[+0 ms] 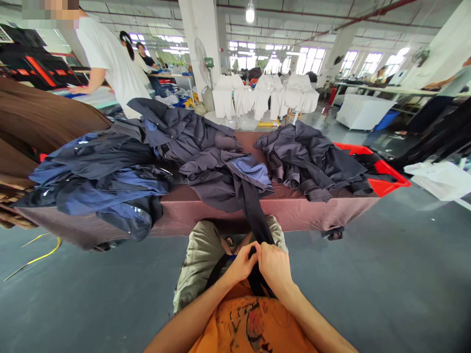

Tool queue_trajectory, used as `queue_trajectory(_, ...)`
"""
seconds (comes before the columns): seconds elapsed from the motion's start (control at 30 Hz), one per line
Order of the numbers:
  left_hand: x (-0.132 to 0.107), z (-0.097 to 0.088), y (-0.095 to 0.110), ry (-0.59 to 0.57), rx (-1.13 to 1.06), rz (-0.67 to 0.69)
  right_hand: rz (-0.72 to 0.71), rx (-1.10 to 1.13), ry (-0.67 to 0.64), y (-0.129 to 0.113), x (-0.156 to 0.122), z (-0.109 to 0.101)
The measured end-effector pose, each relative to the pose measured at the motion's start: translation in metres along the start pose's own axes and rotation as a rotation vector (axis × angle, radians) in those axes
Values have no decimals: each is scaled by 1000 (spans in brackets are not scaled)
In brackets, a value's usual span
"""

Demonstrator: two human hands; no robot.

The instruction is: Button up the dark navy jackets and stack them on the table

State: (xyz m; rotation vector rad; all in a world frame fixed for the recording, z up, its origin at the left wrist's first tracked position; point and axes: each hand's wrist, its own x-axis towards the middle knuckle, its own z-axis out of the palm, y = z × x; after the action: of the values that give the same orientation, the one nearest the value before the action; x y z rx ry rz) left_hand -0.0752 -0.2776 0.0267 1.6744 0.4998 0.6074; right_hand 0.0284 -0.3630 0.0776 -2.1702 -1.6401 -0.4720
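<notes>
Close in front of my lap, my left hand (pixel 243 264) and my right hand (pixel 273 267) meet with the fingertips pinched together. Both are closed on a dark strip of cloth, seemingly the sleeve (pixel 253 211) of a dark jacket (pixel 209 179). The jacket's body lies on the covered table, its blue lining (pixel 253 171) partly turned out. From the table edge the sleeve runs down between my knees to my hands. Whatever small detail sits between the fingertips is hidden. More dark cloth hangs below the hands, over the orange shirt.
Dark jackets with blue lining (pixel 110 171) are heaped on the left of the brown-covered table (pixel 221 206). Another dark pile (pixel 312 157) lies right, beside a red bin (pixel 390 186). A person in a white shirt (pixel 110 54) stands behind at left. White garments (pixel 265 95) hang farther back.
</notes>
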Motion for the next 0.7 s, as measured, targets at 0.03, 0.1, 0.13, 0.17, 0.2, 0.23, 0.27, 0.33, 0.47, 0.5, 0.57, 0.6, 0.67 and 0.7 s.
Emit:
queue_trajectory(0.03, 1, 1, 0, 2, 3, 7, -9, -1, 2, 0, 1, -2)
queue_trajectory(0.1, 2, 1, 1, 15, -2, 13, -35, 7, 14, 0, 2, -5)
queue_trajectory(0.13, 3, 1, 2, 20, -8, 16, -49, 15, 19, 1, 3, -7)
queue_trajectory(0.17, 3, 1, 3, 21, -17, 23, -64, 27, 22, 2, 4, -8)
queue_trajectory(0.2, 4, 0, 6, 16, -31, 34, -76, 41, 23, 4, 5, -9)
queue_trajectory(0.23, 5, 0, 8, 0, -47, 46, -89, 59, 22, 6, 5, -10)
queue_trajectory(0.27, 5, -1, 11, -19, -66, 55, -104, 79, 19, 8, 6, -10)
queue_trajectory(0.33, 8, -2, 17, -43, -99, 66, -139, 127, 11, 14, 8, -10)
queue_trajectory(0.47, 18, -5, 29, -92, -144, 84, -153, 281, -44, 23, 14, -10)
queue_trajectory(0.5, 22, -8, 32, -122, -148, 80, -131, 340, -66, 24, 17, -11)
queue_trajectory(0.57, 31, -18, 42, -208, -150, 49, -65, 505, -146, 23, 24, -14)
queue_trajectory(0.6, 36, -27, 48, -273, -143, 24, -28, 602, -210, 23, 29, -17)
queue_trajectory(0.67, 49, -52, 61, -446, -127, -31, 34, 781, -351, 30, 44, -24)
queue_trajectory(0.7, 56, -69, 67, -526, -114, -45, 72, 838, -387, 37, 54, -28)
